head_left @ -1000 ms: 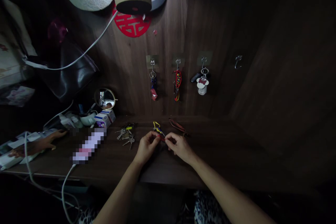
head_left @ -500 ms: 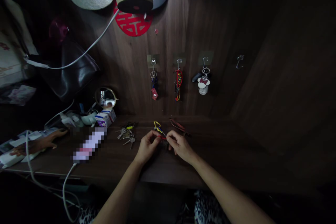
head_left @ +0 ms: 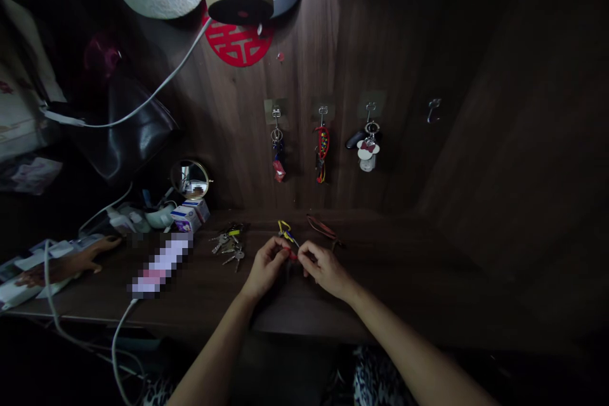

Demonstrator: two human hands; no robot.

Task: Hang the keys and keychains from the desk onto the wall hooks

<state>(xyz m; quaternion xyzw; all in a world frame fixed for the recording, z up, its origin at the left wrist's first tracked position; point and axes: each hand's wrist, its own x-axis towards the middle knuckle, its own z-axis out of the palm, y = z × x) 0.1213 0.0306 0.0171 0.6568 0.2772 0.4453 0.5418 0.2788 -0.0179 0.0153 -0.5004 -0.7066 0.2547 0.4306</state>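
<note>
A thin red cord (head_left: 292, 255) is bunched between my two hands, just above the dark wooden shelf. My left hand (head_left: 267, 268) pinches it between thumb and forefinger. Closed in a pinch, my right hand (head_left: 324, 268) meets the cord's other side; how much it grips is hidden by the fingers. Right behind my fingertips lies a yellow carabiner clip (head_left: 284, 226) with a blue and yellow piece below it. A bunch of keys (head_left: 231, 247) with a yellow tag rests left of my left hand. Beyond my right hand is a brown strap (head_left: 321, 226).
Key rings (head_left: 277, 152), a beaded red cord (head_left: 323, 143) and a white bow-shaped charm (head_left: 368, 150) hang from wall hooks. Another hook (head_left: 433, 111) is farther right. Left stand a round mirror (head_left: 190, 179), a small box (head_left: 190, 214) and a phone (head_left: 162, 266) with its cable.
The red cord, stretched between my hands before, is now bunched up near my left fingertips. My right fingertips have shifted slightly left. The view has moved a little.
</note>
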